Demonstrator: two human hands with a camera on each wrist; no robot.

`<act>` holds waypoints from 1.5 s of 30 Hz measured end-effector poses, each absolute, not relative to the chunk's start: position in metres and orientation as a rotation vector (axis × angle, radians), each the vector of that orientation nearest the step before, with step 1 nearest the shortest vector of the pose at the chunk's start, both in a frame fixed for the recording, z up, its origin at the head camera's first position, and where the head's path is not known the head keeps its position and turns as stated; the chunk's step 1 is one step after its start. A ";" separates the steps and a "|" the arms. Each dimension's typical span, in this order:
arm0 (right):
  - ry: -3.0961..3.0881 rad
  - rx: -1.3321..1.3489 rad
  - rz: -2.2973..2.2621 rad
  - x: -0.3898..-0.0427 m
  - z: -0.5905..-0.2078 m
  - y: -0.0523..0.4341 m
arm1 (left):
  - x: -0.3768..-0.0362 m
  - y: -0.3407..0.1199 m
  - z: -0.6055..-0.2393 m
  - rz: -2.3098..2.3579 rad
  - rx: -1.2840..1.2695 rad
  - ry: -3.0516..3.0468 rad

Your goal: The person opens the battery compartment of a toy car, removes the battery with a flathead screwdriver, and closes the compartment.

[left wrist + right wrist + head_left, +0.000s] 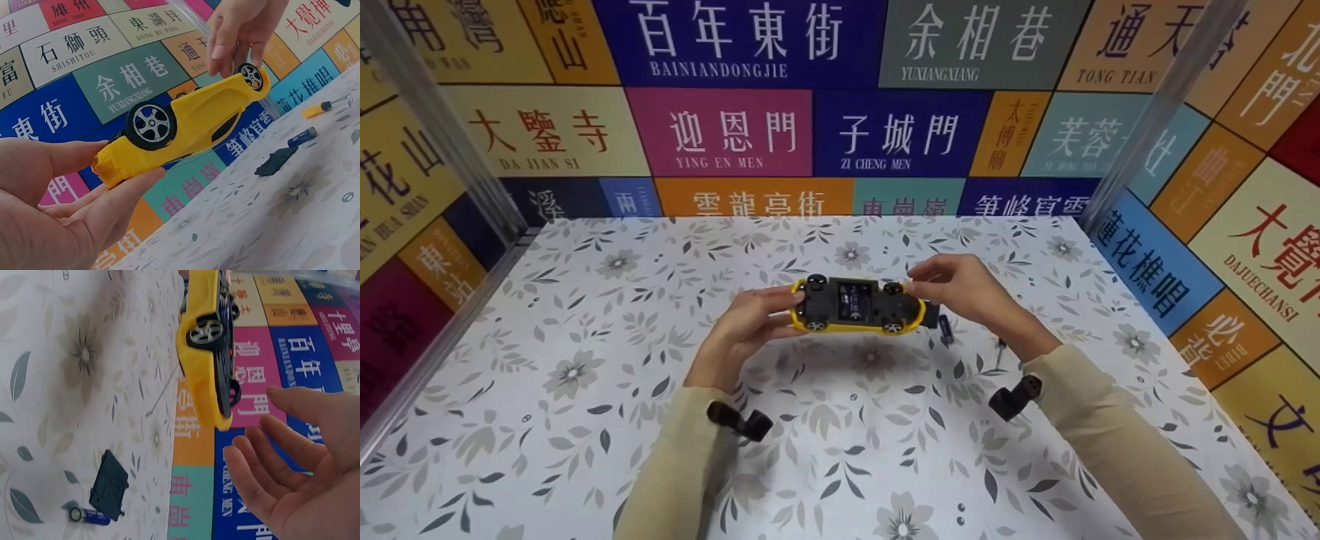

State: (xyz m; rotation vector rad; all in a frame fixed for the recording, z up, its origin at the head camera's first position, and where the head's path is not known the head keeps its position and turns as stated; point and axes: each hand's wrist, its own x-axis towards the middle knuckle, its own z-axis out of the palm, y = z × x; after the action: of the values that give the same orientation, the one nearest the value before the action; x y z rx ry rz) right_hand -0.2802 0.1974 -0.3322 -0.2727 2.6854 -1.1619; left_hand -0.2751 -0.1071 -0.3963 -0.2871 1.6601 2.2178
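The toy car (857,319), yellow-bodied with a black underside, is held aloft over the patterned tabletop (810,457), its underside turned toward the head camera. A rectangular recess (855,300) is seen in the underside between the two pairs of wheels; its dark contents cannot be clearly made out. One end of the car is grasped by the left hand (742,322), the body being pinched between thumb and fingers, which are set against opposite faces. The right hand (964,289) is raised near the other end; its fingers are gently bent and parted, and nothing is held in it. In the right wrist view a gap is shown between these fingertips and the car, so that no contact is made. On the tabletop, below and beyond the car in the left wrist view, a black cover (275,161) is laid flat, with a dark blue battery (302,136) just beside it. A yellow-handled screwdriver (318,109) is placed farther off. Both forearms are covered by beige sleeves (1117,427).
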 end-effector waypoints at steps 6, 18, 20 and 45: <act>2.680 -0.467 -1.242 -0.269 -0.335 0.182 | -0.277 -0.106 -0.397 2.213 -0.301 1.667; 2.731 -0.707 -1.145 -0.261 -0.344 0.156 | -0.276 -0.107 -0.398 2.216 -0.302 1.663; 2.740 -0.738 -1.128 -0.261 -0.346 0.153 | -0.276 -0.107 -0.398 2.227 -0.299 1.661; 2.958 -0.914 -0.882 -0.262 -0.360 0.134 | -0.275 -0.106 -0.393 2.193 -0.338 1.666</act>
State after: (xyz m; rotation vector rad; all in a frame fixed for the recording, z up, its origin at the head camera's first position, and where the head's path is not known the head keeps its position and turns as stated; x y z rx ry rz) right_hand -0.2624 0.1343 -0.3602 -0.9136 2.9576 -0.8815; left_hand -0.2748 -0.1058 -0.3934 -0.3380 1.6663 2.1934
